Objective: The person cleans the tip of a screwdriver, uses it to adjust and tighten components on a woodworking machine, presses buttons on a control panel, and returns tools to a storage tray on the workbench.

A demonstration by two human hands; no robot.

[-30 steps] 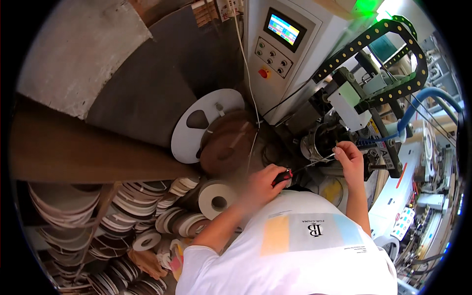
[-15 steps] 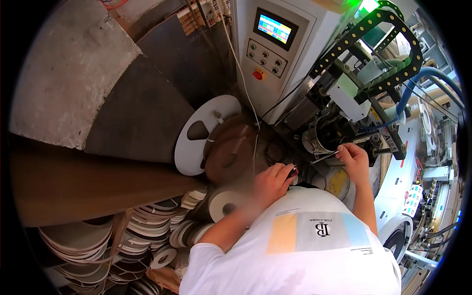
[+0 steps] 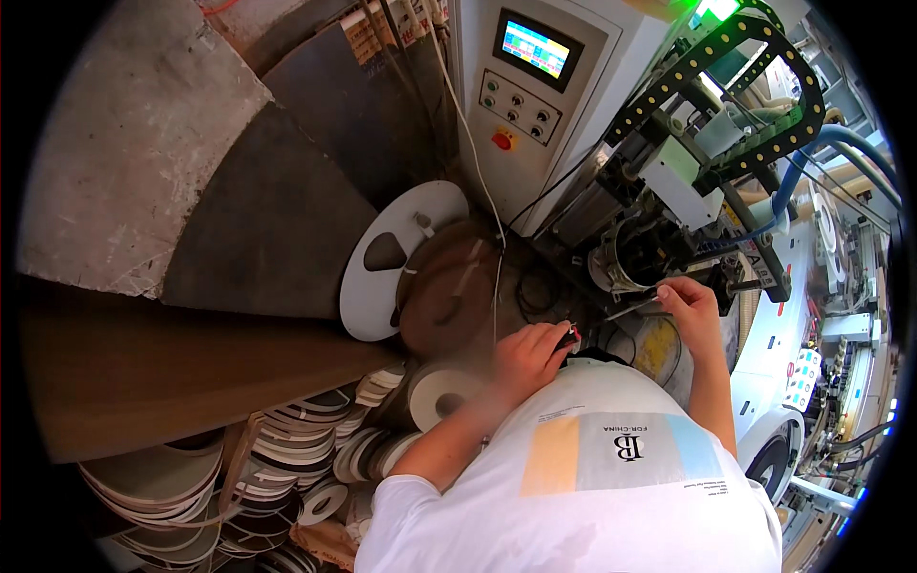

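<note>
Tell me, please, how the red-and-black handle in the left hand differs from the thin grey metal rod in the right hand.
Colour: the red-and-black handle is two-toned; the thin grey metal rod is plain.
Thickness: the handle looks stout, the rod slender.
Hold: the left hand covers much of the handle, while the right hand pinches the rod near one end, leaving most showing.
Both are held in bare hands.
</note>
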